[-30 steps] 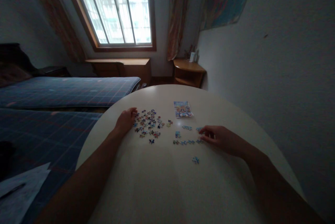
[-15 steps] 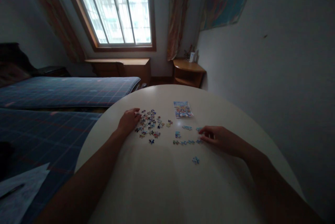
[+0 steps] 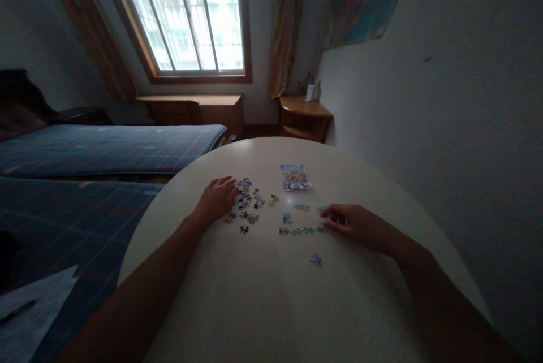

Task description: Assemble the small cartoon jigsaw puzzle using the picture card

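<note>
My left hand (image 3: 216,199) lies over the left side of a heap of loose jigsaw pieces (image 3: 246,196), fingers stretched out and covering some of them. My right hand (image 3: 348,220) rests on the right, fingers curved with a gap between thumb and forefinger. Its fingertips are at the right end of a partly laid puzzle border: a bottom row of joined pieces (image 3: 303,230), a left-side piece (image 3: 287,218) and a short top strip (image 3: 301,207). Whatever lies under the right fingertips is partly hidden. Nearer to me sits a small separate cluster of pieces (image 3: 316,260).
A small picture sheet (image 3: 296,177) lies behind the border on the round white table (image 3: 263,301). A bed with a plaid cover (image 3: 127,145) is on the left, with papers (image 3: 38,306) and a pen near me. A wall (image 3: 458,125) runs along the right.
My left hand has shifted right, further over the heap, and its fingers have stretched out. My right hand has stayed nearly still at the border.
</note>
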A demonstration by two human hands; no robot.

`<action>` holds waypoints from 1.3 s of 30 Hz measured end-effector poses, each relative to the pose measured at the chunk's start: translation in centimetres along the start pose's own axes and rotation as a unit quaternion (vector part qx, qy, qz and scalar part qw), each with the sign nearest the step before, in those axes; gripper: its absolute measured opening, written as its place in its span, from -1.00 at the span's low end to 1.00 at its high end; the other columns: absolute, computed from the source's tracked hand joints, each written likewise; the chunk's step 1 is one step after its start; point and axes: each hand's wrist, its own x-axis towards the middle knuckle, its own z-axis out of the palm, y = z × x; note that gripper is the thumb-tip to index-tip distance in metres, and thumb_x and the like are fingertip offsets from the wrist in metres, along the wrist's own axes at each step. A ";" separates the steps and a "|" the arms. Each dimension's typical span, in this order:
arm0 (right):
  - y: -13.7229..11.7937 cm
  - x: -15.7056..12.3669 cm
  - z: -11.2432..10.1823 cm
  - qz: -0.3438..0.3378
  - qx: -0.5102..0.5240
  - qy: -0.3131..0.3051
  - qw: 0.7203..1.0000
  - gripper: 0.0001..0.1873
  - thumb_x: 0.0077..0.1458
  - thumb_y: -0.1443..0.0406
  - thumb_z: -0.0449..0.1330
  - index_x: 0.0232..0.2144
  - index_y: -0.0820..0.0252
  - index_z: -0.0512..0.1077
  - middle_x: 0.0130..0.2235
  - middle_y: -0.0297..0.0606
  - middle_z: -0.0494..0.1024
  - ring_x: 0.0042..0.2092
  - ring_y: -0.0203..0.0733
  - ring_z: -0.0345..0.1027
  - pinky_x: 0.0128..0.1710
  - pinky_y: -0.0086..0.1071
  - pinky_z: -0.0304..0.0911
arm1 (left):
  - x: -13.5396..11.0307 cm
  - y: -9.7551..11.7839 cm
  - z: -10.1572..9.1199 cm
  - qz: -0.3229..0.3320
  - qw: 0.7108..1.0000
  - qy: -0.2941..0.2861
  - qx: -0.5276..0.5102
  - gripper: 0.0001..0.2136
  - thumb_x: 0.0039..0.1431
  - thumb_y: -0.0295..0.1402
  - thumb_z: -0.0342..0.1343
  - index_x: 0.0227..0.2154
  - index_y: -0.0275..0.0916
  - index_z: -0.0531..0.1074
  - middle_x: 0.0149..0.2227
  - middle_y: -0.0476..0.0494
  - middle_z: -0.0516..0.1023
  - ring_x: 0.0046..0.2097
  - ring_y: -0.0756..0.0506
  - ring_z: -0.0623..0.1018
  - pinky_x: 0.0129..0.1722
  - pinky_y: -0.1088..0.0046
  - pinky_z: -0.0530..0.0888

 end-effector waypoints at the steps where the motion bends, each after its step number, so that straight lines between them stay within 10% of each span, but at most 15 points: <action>1: 0.0 0.0 0.0 0.000 0.000 0.001 1.000 -0.60 0.21 0.05 0.09 -0.12 0.18 0.53 -0.36 -0.20 0.57 -0.37 -0.17 0.40 -0.34 -0.33 0.23 | -0.1 0.4 -0.1 0.016 1.000 -0.003 -0.005 -0.58 0.34 -0.19 -0.07 0.13 -0.25 0.43 0.21 -0.25 0.41 0.25 -0.21 0.34 0.27 0.17 0.24; 6: 0.2 0.0 0.1 0.000 0.007 0.001 1.000 -0.59 0.20 0.03 0.09 -0.11 0.18 0.52 -0.35 -0.20 0.57 -0.36 -0.17 0.41 -0.34 -0.33 0.24 | -1.2 2.5 -0.2 0.126 0.989 -0.066 -0.031 -0.55 0.34 -0.12 -0.04 0.24 -0.03 0.31 0.33 -0.10 0.25 0.35 -0.25 0.18 0.32 0.08 0.14; 19: 0.2 0.0 0.1 0.004 0.008 0.003 1.000 -0.60 0.20 0.05 0.10 -0.11 0.19 0.52 -0.35 -0.21 0.57 -0.36 -0.17 0.41 -0.33 -0.33 0.23 | -1.5 3.5 -0.9 0.163 0.983 -0.082 -0.018 -0.62 0.36 -0.13 -0.06 0.15 -0.03 0.42 0.29 -0.13 0.30 0.34 -0.25 0.20 0.30 0.09 0.17; 39: -0.2 0.0 0.1 0.000 0.017 0.009 1.000 -0.66 0.19 0.12 0.13 -0.14 0.21 0.53 -0.38 -0.20 0.56 -0.38 -0.17 0.41 -0.36 -0.35 0.21 | 0.4 4.5 -0.6 0.123 0.989 -0.034 -0.076 -0.81 0.27 -0.35 0.04 -0.18 -0.22 0.53 -0.05 -0.19 0.55 0.06 -0.24 0.43 0.13 0.12 0.34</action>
